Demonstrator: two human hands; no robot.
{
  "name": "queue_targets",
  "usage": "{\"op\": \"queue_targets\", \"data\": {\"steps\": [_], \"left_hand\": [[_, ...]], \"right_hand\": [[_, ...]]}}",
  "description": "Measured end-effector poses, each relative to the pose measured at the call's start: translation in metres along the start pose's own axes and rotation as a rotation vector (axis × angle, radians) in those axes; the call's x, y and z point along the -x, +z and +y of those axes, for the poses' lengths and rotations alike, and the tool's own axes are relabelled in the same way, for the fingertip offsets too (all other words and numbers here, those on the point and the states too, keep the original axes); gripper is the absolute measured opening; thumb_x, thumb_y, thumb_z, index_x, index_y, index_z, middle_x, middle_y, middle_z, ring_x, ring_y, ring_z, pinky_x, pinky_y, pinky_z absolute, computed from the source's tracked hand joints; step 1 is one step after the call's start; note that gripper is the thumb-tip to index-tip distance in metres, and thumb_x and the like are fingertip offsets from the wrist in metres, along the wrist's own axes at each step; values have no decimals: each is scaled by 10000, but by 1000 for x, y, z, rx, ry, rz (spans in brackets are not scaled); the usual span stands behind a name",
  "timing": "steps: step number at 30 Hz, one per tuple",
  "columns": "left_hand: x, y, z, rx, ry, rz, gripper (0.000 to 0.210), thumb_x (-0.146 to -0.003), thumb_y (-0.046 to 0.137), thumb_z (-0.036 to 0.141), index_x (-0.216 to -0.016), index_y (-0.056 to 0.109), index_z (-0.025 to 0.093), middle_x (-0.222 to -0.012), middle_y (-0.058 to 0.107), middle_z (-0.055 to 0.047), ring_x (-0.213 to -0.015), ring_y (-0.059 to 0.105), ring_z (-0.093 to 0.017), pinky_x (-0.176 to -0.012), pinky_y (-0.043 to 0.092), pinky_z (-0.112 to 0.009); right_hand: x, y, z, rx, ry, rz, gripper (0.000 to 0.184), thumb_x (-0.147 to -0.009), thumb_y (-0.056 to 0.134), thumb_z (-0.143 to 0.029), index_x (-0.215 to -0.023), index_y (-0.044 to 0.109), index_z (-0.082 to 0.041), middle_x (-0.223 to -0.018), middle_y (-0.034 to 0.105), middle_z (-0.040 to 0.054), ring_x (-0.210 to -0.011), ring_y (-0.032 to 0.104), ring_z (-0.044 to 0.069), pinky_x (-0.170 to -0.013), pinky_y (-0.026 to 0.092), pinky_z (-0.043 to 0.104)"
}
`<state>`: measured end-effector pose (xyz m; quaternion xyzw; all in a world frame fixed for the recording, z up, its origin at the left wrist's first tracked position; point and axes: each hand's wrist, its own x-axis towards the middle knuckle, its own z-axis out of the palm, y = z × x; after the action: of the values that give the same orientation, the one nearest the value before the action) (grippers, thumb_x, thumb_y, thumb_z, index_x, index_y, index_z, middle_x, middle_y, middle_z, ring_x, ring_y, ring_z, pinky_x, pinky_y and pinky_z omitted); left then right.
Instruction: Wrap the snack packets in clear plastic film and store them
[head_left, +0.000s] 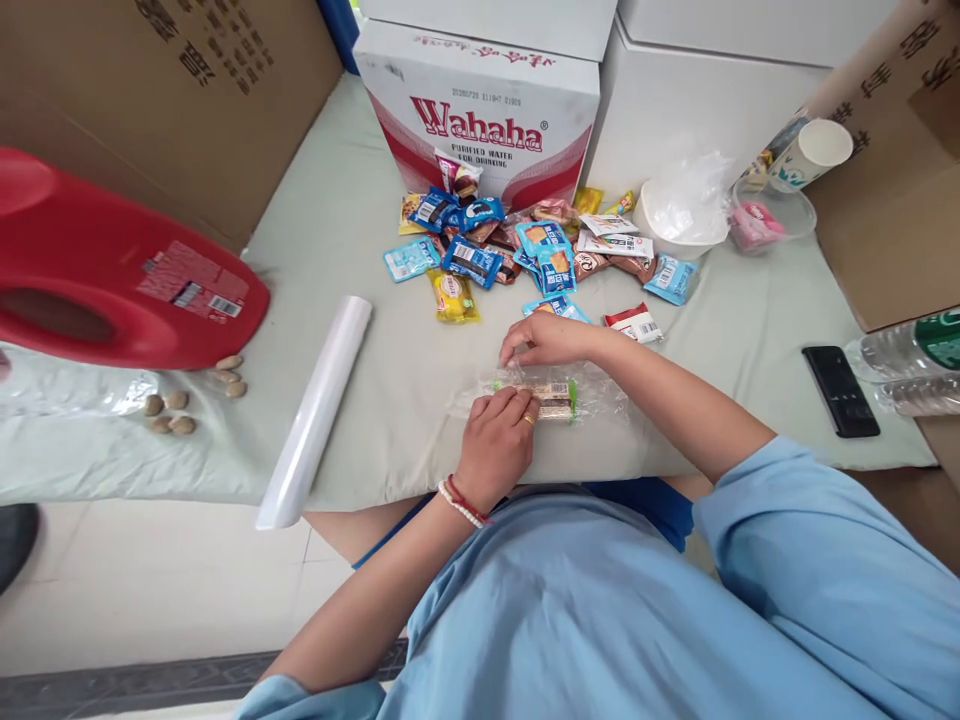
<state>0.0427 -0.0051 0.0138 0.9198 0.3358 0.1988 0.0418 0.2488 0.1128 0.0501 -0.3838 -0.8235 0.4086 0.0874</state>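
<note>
A wrapped snack bar (556, 397) with green ends lies on the table near its front edge, inside or on a sheet of clear plastic film (604, 396). My left hand (498, 432) holds the bar down from above, its fingers together over the near left part. Just beyond it, my right hand (546, 340) is curled with fingertips pinched at the film's far edge; the thumb is partly hidden. Behind my right hand is a pile of small packaged snacks (472, 262), with a red and white packet (634, 323) close to the wrist.
A white roll of film (319, 410) overhangs the front edge at left. Beyond it stand a red jug (112, 265) and several brown nuts (177, 400). A Wahaha carton (487, 110) is behind the snacks. To the right are a bowl (679, 220), phone (840, 390) and bottles (900, 347).
</note>
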Motion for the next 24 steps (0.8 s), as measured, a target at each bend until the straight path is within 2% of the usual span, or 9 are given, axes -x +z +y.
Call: {"op": "queue_targets", "data": {"steps": [5, 9, 11, 13, 15, 17, 18, 20, 24], "left_hand": [[3, 2, 1, 15, 14, -6, 336, -1005, 508, 105, -1258, 712, 195, -1297, 751, -104, -1257, 629, -276, -963, 477, -436], [0, 7, -1, 74, -23, -10, 373, -1005, 481, 110, -1312, 680, 180, -1347, 717, -132, -1279, 609, -288, -993, 501, -450], [-4, 8, -3, 90, -60, -20, 392, -1007, 476, 132, -1353, 658, 174, -1395, 687, -151, -1269, 606, -303, -983, 515, -470], [-7, 9, -4, 77, -66, -34, 389, -1013, 478, 151, -1358, 656, 176, -1400, 685, -156, -1238, 616, -311, -949, 522, -476], [-10, 9, -5, 48, -44, -39, 362, -1023, 480, 158, -1327, 674, 178, -1377, 705, -145, -1217, 627, -306, -918, 518, -466], [-11, 8, -5, 25, -28, -34, 340, -1032, 480, 162, -1302, 687, 178, -1364, 718, -131, -1227, 627, -298, -916, 510, -458], [-11, 8, -5, 22, -25, -35, 339, -1035, 481, 162, -1302, 688, 180, -1365, 718, -127, -1237, 625, -295, -924, 506, -458], [-10, 8, -5, 28, -25, -46, 350, -1035, 481, 160, -1321, 680, 189, -1374, 713, -127, -1255, 620, -294, -939, 502, -461], [-9, 9, -6, 59, -33, -56, 372, -1032, 470, 159, -1350, 660, 198, -1388, 701, -135, -1257, 617, -292, -929, 507, -454]], "right_hand": [[-26, -2, 1, 40, 298, 115, 241, -890, 641, -137, -1063, 807, -112, -857, 767, 25, -778, 638, 133, -735, 419, 218], [-32, -4, 5, 136, 429, 165, 210, -898, 648, -157, -1020, 806, -93, -888, 759, 57, -773, 610, 145, -719, 393, 239], [-31, -6, 8, 154, 377, 123, 260, -879, 697, -199, -1105, 793, -111, -950, 764, 64, -818, 612, 167, -741, 400, 251], [-29, -7, 9, 176, 234, 54, 422, -817, 770, -215, -1236, 760, -166, -1045, 765, 60, -927, 606, 203, -813, 416, 266], [-30, -8, 9, 219, 61, -4, 504, -770, 795, -189, -1270, 753, -232, -1124, 755, 52, -1040, 572, 234, -899, 410, 295], [-34, -7, 7, 237, -49, -33, 374, -801, 751, -173, -1167, 791, -242, -1122, 757, 47, -1077, 553, 237, -934, 393, 307], [-38, -7, 6, 222, -54, -37, 285, -837, 715, -177, -1104, 804, -225, -1087, 763, 45, -1052, 564, 225, -920, 390, 300], [-47, -6, 5, 186, 34, -3, 197, -910, 635, -193, -1005, 807, -177, -984, 767, 41, -950, 591, 193, -847, 387, 275], [-60, -10, 5, 248, 377, 193, 284, -986, 548, -248, -927, 784, -102, -870, 737, 67, -795, 576, 172, -715, 348, 275]]}}
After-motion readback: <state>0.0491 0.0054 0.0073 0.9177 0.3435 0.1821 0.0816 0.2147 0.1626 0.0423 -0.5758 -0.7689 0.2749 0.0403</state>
